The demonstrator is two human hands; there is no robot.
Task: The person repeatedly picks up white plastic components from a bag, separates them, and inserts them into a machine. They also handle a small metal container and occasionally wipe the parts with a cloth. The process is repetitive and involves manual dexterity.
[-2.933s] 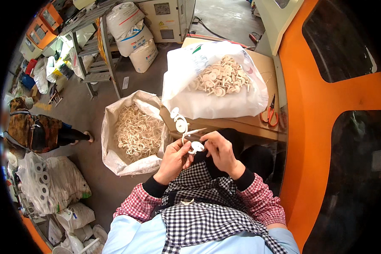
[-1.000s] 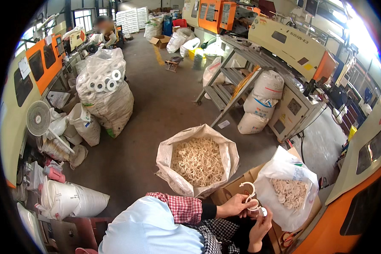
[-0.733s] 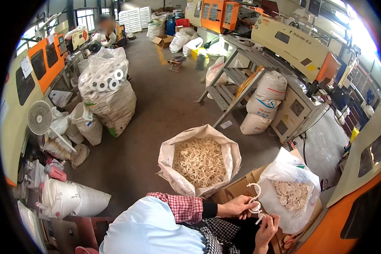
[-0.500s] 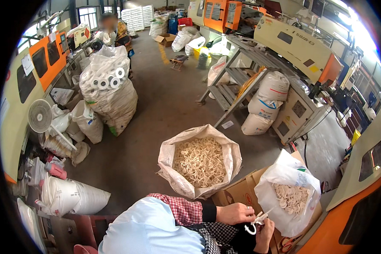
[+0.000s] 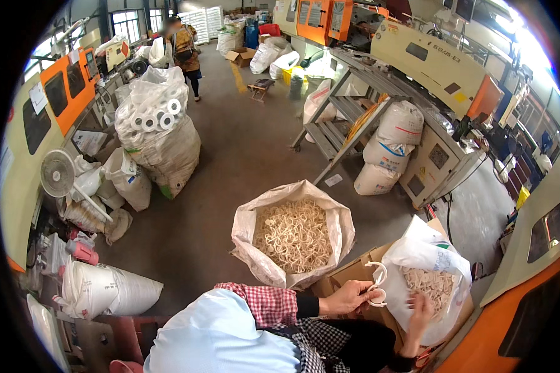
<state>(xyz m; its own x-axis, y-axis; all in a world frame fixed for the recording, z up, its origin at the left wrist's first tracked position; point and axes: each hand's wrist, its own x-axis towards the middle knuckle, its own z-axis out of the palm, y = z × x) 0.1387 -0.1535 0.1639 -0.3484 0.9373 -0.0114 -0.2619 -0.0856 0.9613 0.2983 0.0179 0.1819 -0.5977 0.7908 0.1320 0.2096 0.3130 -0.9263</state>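
Note:
Between the fingers of my left hand (image 5: 347, 297) is a white curved plastic hook (image 5: 379, 273) with a round disc-like end; the hand is closed on it. My right hand (image 5: 420, 314), somewhat blurred, is at the near edge of the parts in a white plastic sack (image 5: 395, 273), fingers stretched out and apart with nothing visible in them. That sack holds a heap of small pale flat plastic pieces (image 5: 434, 287). To its left stands a large open woven sack (image 5: 247, 252), filled with many cream-coloured curved plastic pieces (image 5: 295, 239).
A cardboard box (image 5: 333, 283) is under the white sack. Grey metal steps (image 5: 333, 140) and stacked full sacks (image 5: 382, 152) stand ahead right. On the left are a tall bag of rolls (image 5: 162, 149), a fan (image 5: 59, 174) and a lying sack (image 5: 115, 289). Another person (image 5: 185, 50) is far back.
My hands have parted. The right let go of the plastic piece and moved right to the white sack; the left keeps the hook, now raised upright. The far person stands and has moved right.

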